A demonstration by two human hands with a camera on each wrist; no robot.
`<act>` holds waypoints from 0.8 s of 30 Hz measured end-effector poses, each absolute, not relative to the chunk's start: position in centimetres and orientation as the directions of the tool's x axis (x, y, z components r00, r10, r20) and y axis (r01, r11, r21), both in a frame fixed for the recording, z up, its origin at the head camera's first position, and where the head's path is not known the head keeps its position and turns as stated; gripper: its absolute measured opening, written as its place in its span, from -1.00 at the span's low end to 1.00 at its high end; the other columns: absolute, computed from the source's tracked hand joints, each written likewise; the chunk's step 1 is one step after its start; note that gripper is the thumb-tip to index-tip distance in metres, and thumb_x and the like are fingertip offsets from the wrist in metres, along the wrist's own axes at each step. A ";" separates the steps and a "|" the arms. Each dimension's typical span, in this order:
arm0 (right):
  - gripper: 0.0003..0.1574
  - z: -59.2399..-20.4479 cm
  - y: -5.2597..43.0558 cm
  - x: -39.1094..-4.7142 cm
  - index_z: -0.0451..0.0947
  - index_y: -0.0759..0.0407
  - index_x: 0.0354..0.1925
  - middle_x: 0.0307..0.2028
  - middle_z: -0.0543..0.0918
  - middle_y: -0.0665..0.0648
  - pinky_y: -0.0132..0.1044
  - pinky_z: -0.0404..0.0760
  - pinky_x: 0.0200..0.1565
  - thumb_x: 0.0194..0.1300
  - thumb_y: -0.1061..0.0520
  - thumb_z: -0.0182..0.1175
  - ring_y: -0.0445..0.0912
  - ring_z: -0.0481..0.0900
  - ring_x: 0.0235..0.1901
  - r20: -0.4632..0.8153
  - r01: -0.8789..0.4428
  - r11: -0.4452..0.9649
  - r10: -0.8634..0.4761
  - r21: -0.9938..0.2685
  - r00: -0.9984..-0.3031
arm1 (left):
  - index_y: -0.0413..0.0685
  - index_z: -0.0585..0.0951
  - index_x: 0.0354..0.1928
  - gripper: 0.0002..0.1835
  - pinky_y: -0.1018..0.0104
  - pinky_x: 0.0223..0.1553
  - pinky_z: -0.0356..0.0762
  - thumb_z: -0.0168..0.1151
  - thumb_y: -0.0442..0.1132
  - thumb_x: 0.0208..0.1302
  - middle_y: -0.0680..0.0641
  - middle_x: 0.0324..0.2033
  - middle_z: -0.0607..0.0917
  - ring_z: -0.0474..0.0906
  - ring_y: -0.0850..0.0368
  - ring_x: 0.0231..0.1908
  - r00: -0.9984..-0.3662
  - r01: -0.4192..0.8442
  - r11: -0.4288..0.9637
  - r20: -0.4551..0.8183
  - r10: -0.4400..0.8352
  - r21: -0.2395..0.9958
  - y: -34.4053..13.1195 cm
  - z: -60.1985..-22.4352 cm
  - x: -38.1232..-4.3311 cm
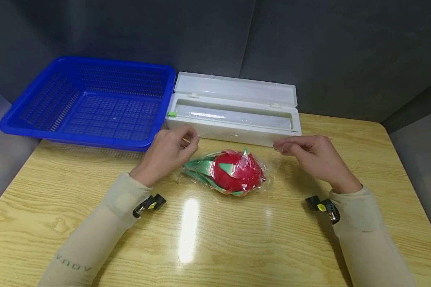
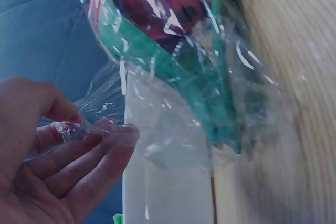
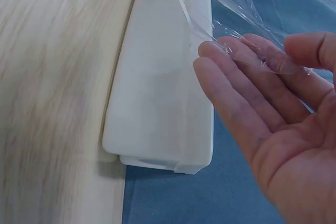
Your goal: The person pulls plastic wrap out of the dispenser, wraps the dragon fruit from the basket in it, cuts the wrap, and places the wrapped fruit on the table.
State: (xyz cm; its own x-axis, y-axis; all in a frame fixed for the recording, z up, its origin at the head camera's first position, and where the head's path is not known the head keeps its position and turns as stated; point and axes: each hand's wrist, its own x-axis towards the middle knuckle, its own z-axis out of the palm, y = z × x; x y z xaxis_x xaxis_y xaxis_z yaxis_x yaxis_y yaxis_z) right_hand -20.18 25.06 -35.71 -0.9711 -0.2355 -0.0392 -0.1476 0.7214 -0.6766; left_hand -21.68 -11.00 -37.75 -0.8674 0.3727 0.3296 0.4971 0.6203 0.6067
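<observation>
A red dragon fruit [image 1: 233, 171] with green leafy scales lies on the table under clear plastic wrap [image 2: 157, 129]. To its left, my left hand [image 1: 170, 149] pinches an edge of the wrap between thumb and fingers. My right hand [image 1: 310, 155], off the fruit's right end, pinches another edge of the wrap [image 3: 231, 3] with thumb and fingertips. Between the two hands the film spreads loosely around the fruit. Just behind stands the white wrap dispenser box [image 1: 233, 133], its lid [image 1: 233, 89] raised, a roll of film [image 1: 233, 116] inside.
A blue plastic basket [image 1: 93, 140] stands at the back left, right up against the dispenser. A small green tab [image 1: 171, 114] sits at the box's left end. Dark grey panels [image 1: 327, 52] rise behind the wooden table [image 1: 237, 243].
</observation>
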 end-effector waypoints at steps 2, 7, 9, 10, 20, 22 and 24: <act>-0.61 -35.6 24.9 -20.0 0.75 0.09 0.08 0.08 0.79 0.16 -0.17 0.23 -0.60 0.60 0.06 0.02 -0.51 0.69 -0.19 -0.029 -0.160 0.715 -0.244 -0.681 -0.969 | -0.17 0.66 -0.18 -0.85 0.21 -0.23 0.81 0.13 -0.27 0.46 -0.19 -0.22 0.85 0.85 -0.03 -0.26 -0.862 0.506 0.619 0.335 0.380 0.601 -11.0 -37.5 -21.5; -0.63 -35.2 24.4 -19.6 0.76 0.09 0.06 0.10 0.79 0.14 -0.26 0.33 -0.54 0.58 0.12 0.03 -0.50 0.68 -0.11 0.013 -0.215 0.691 -0.286 -0.690 -0.958 | -0.16 0.63 -0.20 -0.88 0.21 -0.23 0.80 0.12 -0.30 0.44 -0.15 -0.30 0.84 0.84 -0.01 -0.26 -0.841 0.540 0.610 0.357 0.407 0.579 -10.9 -37.1 -21.0; -0.63 -35.1 24.3 -19.4 0.75 0.08 0.09 0.11 0.79 0.13 -0.32 0.39 -0.50 0.58 0.14 0.03 -0.54 0.65 -0.08 0.023 -0.233 0.685 -0.302 -0.691 -0.953 | -0.15 0.62 -0.23 -0.89 0.25 -0.29 0.78 0.13 -0.30 0.41 -0.12 -0.33 0.83 0.80 0.06 -0.37 -0.830 0.558 0.608 0.365 0.422 0.565 -10.9 -37.1 -20.8; -0.63 -35.0 24.2 -19.3 0.75 0.08 0.10 0.11 0.79 0.13 -0.36 0.43 -0.45 0.58 0.14 0.03 -0.55 0.64 -0.06 0.024 -0.240 0.684 -0.309 -0.689 -0.951 | -0.15 0.61 -0.24 -0.89 0.26 -0.36 0.76 0.13 -0.29 0.40 -0.11 -0.34 0.82 0.75 0.10 -0.46 -0.824 0.566 0.609 0.365 0.432 0.556 -10.9 -37.0 -20.7; -0.63 -34.4 23.6 -18.4 0.71 0.01 0.18 0.11 0.79 0.12 -0.52 0.52 -0.26 0.56 0.15 0.08 -0.33 0.74 0.05 0.063 -0.334 0.689 -0.387 -0.643 -0.920 | -0.04 0.57 -0.20 -0.88 0.37 -0.39 0.63 0.07 -0.20 0.38 -0.02 -0.23 0.80 0.59 0.21 -0.39 -0.803 0.579 0.606 0.254 0.539 0.546 -11.0 -37.0 -20.3; -0.63 -34.2 23.5 -18.2 0.71 -0.02 0.18 0.10 0.79 0.10 -0.51 0.52 -0.23 0.56 0.14 0.10 -0.17 0.77 0.07 0.062 -0.346 0.690 -0.401 -0.636 -0.914 | -0.01 0.55 -0.19 -0.89 0.33 -0.27 0.68 0.06 -0.19 0.39 0.00 -0.18 0.79 0.66 0.20 -0.27 -0.799 0.576 0.597 0.227 0.557 0.559 -10.9 -37.0 -20.1; -0.64 -34.1 23.4 -18.1 0.72 -0.02 0.17 0.10 0.80 0.10 -0.45 0.51 -0.31 0.54 0.15 0.13 -0.10 0.79 0.01 0.066 -0.361 0.682 -0.418 -0.636 -0.906 | 0.00 0.53 -0.20 -0.89 0.32 -0.23 0.67 0.08 -0.15 0.44 0.02 -0.19 0.76 0.65 0.18 -0.24 -0.785 0.585 0.585 0.212 0.581 0.562 -10.9 -37.1 -20.0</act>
